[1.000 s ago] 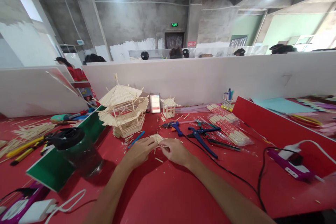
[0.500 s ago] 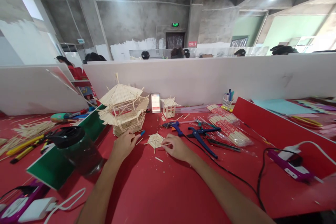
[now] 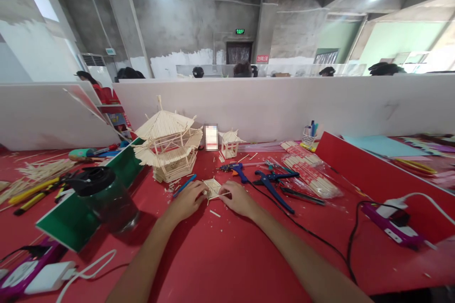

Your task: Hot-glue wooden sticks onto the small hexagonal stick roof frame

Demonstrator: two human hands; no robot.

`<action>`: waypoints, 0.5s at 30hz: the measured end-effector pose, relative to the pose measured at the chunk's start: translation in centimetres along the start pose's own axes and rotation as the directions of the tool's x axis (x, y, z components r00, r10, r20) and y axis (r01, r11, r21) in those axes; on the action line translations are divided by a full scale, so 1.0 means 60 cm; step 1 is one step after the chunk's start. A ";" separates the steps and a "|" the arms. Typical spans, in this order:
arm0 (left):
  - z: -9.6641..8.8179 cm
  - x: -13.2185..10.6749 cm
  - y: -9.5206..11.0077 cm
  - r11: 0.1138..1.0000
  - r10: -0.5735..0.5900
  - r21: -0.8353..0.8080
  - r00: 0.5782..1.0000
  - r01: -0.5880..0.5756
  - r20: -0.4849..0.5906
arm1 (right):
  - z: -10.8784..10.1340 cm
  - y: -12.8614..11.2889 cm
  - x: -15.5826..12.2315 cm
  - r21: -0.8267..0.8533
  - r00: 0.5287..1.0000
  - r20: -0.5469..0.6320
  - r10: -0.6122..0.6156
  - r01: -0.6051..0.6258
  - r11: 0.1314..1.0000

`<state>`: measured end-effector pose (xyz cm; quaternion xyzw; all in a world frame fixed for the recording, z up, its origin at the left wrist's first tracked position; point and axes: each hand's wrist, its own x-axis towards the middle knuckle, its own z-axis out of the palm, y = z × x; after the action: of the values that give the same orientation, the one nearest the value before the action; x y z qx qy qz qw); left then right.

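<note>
A small flat web of thin wooden sticks [image 3: 213, 186] lies on the red table [image 3: 227, 255] between my hands. My left hand [image 3: 187, 201] has its fingers curled against the web's left edge. My right hand [image 3: 237, 199] pinches a thin stick at the web's right edge. Behind them stands a large stick pagoda [image 3: 166, 147], with a blue pen [image 3: 184, 185] lying in front of it. A small stick pavilion [image 3: 229, 144] stands further back.
A blue glue gun [image 3: 239, 171] and blue pliers [image 3: 272, 184] lie to the right, beside bagged sticks [image 3: 309, 170]. A dark jar [image 3: 103, 199] and green board [image 3: 78, 218] sit left. Cables and a purple power strip [image 3: 391, 220] lie right. White partitions [image 3: 284, 104] stand behind.
My left hand reached toward the pagoda's base half a second ago and has come back to the stick web. My right hand stayed at the web's right edge.
</note>
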<state>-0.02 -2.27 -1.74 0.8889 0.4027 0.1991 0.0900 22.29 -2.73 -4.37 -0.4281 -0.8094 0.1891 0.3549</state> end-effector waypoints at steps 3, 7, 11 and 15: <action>0.000 0.000 -0.005 1.000 -0.006 -0.026 1.000 0.005 -0.007 | 0.000 0.000 0.001 -0.020 1.000 -0.002 0.015 -0.015 1.000; 0.002 0.001 -0.010 0.998 -0.007 -0.060 1.000 0.005 -0.022 | 0.000 0.003 0.002 -0.003 1.000 0.004 0.027 -0.027 1.000; 0.003 0.002 -0.012 0.997 -0.006 -0.082 1.000 0.005 -0.023 | 0.000 0.005 0.003 0.021 1.000 0.006 0.028 -0.028 0.999; 0.000 0.002 -0.010 0.996 -0.016 -0.091 1.000 0.015 -0.009 | -0.003 0.003 0.003 0.053 0.999 0.003 0.038 -0.039 0.998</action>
<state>-0.34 -1.76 -1.91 0.8798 0.4005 0.2210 0.1297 22.46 -2.46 -4.28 -0.4339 -0.7961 0.2176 0.3614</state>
